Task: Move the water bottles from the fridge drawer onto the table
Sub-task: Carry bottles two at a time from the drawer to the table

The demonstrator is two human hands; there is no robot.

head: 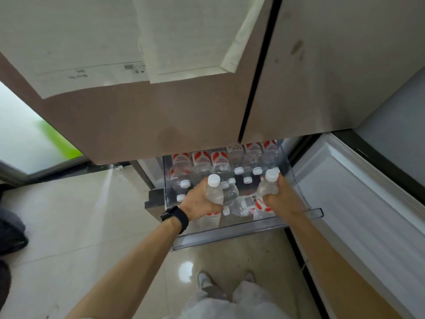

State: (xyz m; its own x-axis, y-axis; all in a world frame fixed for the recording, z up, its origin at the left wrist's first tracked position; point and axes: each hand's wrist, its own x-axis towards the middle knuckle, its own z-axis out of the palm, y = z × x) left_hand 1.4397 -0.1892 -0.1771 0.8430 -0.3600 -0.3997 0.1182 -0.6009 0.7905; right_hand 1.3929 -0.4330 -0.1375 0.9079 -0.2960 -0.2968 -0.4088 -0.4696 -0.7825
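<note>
Low in the middle of the frame, the clear fridge drawer (230,236) is pulled out, with many water bottles (230,162) inside. The left hand (200,201), with a black watch (176,217) on its wrist, is wrapped round 1 upright bottle (214,192) over the drawer. The right hand (282,199) grips a 2nd bottle (268,187) beside it.

Clear plastic white-capped water bottles (202,162), see-through plastic fridge drawer (232,229), super glossy beige floor tiles (80,215), and a matt, smudgy brown fridge door (138,123) with white paper sheets (92,54) on it.
</note>
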